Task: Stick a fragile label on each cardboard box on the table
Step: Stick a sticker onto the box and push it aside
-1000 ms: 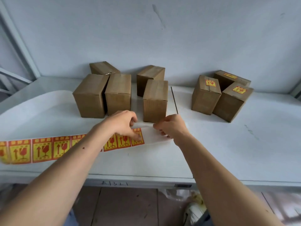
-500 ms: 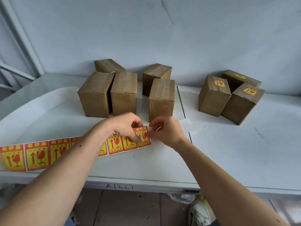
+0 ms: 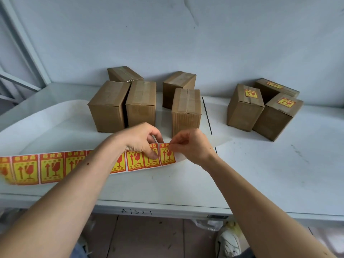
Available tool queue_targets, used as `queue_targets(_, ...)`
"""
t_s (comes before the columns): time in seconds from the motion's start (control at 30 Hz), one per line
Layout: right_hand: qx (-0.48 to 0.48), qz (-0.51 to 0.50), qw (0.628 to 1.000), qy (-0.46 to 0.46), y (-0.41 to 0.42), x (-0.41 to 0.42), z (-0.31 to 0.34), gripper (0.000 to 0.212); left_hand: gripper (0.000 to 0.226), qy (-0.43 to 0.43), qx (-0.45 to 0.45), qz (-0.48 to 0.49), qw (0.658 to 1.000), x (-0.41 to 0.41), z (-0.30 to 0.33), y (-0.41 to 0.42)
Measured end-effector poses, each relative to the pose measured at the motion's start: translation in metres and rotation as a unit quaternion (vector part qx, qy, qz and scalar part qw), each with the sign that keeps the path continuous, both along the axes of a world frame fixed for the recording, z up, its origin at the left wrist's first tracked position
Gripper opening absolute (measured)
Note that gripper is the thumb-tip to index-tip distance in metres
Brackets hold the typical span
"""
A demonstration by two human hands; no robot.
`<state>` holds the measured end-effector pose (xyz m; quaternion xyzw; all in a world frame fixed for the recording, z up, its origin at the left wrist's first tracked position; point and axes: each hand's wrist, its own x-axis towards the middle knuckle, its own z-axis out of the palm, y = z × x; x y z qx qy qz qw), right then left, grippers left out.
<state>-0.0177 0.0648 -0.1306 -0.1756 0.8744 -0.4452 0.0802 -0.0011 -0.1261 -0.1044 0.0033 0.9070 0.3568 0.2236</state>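
So far three boxes well right of the grips carry labels, five boxes just beyond them are bare, while left hand pins the strip on the worktop and right hand pinches the end label.

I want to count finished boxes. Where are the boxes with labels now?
In the head view, three labelled boxes stand grouped at the right of the table, apart from five unlabelled boxes at centre-left.
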Motion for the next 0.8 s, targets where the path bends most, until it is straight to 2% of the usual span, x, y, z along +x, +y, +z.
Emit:
queue_targets(0.1,-0.044,-0.001,0.998,-0.035,0.005,-0.003,0.001,0.010,0.052,0.011,-0.029,0.007,1.000,0.001,-0.002,-0.002)
queue_targets(0.23,-0.159,-0.027,0.985,-0.063,0.014,-0.004,0.019,0.013,0.052,0.042,-0.094,0.007,0.995,0.001,-0.004,0.004)
queue_targets(0.33,-0.258,-0.056,0.963,-0.049,0.024,-0.014,0.043,0.016,0.043,0.123,-0.113,0.021,0.986,-0.002,-0.004,0.009)
queue_targets(0.4,-0.275,-0.085,0.958,-0.012,0.029,-0.029,0.061,0.017,0.046,0.191,-0.083,0.058,0.976,-0.007,-0.001,0.015)
queue_targets(0.5,-0.227,-0.142,0.962,0.048,0.030,-0.064,0.079,0.018,0.066,0.269,-0.022,0.131,0.954,-0.018,0.003,0.028)
queue_targets(0.6,-0.159,-0.174,0.971,0.048,0.026,-0.099,0.087,0.030,0.081,0.316,-0.003,0.138,0.939,-0.033,0.006,0.044)
queue_targets(0.8,-0.106,-0.159,0.981,0.019,0.013,-0.134,0.082,0.023,0.073,0.387,-0.016,0.122,0.914,-0.048,0.004,0.057)
